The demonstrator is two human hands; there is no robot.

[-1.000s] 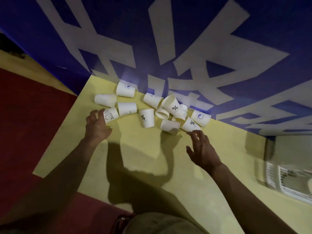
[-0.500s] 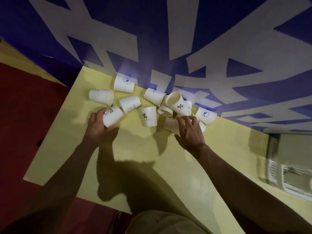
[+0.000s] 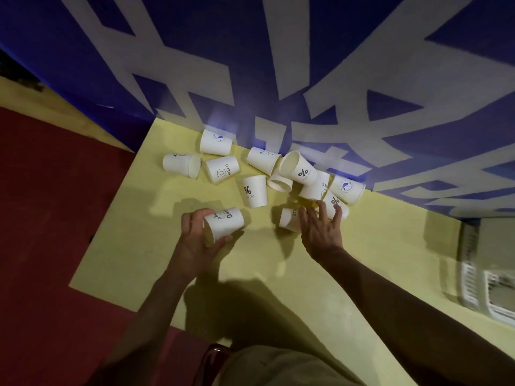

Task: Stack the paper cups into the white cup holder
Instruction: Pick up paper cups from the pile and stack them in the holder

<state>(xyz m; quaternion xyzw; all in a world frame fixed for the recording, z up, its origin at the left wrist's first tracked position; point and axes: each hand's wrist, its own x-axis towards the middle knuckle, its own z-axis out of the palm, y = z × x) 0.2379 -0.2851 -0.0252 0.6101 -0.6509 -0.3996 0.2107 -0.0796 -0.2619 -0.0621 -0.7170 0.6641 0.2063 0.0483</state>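
Change: the left hand (image 3: 198, 240) has lifted its cup (image 3: 223, 224) clear of the pile and drawn it toward the lower centre of the frame; half a second ago it was only closing on it among the others.
Left hand: fingers and thumb curled round the cup, which lies tilted, mouth toward the palm.
Right hand (image 3: 320, 229): spread over a cup on its side (image 3: 288, 220), fingers bent around it, right of centre.
Cups: the rest (image 3: 255, 190) lie scattered on the yellow bench (image 3: 133, 246) against the blue wall (image 3: 250, 51), centre of the frame.
Holder: a blurred white rack (image 3: 485, 285) at the right edge.
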